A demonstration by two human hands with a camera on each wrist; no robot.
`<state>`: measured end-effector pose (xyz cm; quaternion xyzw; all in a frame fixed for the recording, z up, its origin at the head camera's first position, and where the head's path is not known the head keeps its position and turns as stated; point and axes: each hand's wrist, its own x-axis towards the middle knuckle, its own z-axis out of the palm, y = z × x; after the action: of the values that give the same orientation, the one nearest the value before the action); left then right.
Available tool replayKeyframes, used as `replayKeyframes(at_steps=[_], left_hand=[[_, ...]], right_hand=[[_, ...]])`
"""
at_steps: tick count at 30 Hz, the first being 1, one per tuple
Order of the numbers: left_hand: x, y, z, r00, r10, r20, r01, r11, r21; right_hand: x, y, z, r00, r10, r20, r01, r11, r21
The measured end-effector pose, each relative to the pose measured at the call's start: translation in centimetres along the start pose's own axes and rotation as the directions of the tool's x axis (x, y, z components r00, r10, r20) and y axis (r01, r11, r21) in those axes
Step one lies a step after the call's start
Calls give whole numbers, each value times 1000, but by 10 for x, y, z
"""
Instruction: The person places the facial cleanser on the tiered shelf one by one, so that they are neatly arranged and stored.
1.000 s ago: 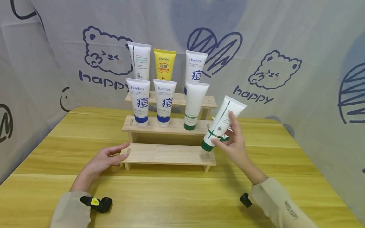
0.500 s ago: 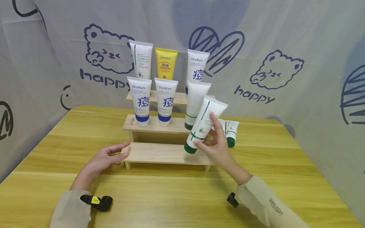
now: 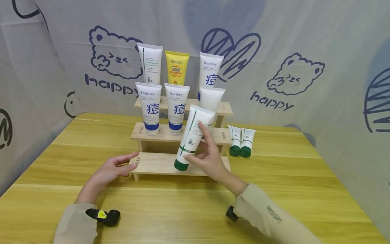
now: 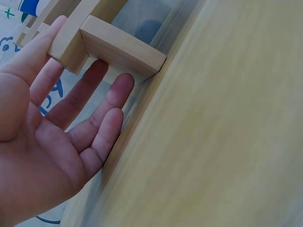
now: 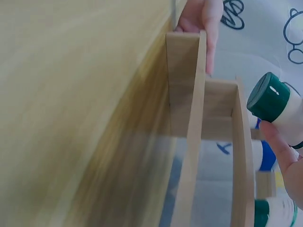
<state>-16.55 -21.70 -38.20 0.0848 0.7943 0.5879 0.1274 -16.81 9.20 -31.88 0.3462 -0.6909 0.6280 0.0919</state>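
Observation:
My right hand (image 3: 211,159) holds a white tube with a green cap (image 3: 193,132). The tube tilts with its cap down, above the lowest step of a wooden display stand (image 3: 161,164). In the right wrist view the green cap (image 5: 268,97) hangs apart from the stand, a thumb against it. With fairly straight fingers, my left hand (image 3: 111,171) touches the left end of the lowest step. Its fingertips lie by the stand's end leg (image 4: 123,49) in the left wrist view. Behind the held tube, another white tube (image 3: 211,98) is partly hidden.
Two blue-capped Hankey tubes (image 3: 148,108) (image 3: 176,108) stand on the middle step. The top step bears a white tube (image 3: 150,64), a yellow tube (image 3: 177,67) and a Hankey tube (image 3: 210,69). Two small green-capped tubes (image 3: 234,140) (image 3: 247,142) lie on the table (image 3: 289,162) right of the stand.
My right hand has carried the green-capped tube leftward and slightly down, from the stand's right end to over its lowest step. The two small tubes are now uncovered. The left hand stays put.

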Motion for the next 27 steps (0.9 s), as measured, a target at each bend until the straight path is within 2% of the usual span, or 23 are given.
replayKeyframes(at_steps=[4,11,17,22,27], left_hand=[[0,0,0,1000,-9,-2,9,1000,6],[0,0,0,1000,-16,-5,16,1000,11],[1,2,0,1000,-15,-2,15,1000,13],[1,2,0,1000,-13,0,13,1000,14],[1,1,0,1000,-11,-1,11,1000,22]], right_hand=[[1,2,12,998,43,38,-45,997,62],[9,7,33,997,36,70,-40,998,52],[19,-4,49,993,71,89,-79,993,90],[24,-15,59,992,88,91,-92,995,37],[27,-6,66,995,75,72,-75,997,-11]])
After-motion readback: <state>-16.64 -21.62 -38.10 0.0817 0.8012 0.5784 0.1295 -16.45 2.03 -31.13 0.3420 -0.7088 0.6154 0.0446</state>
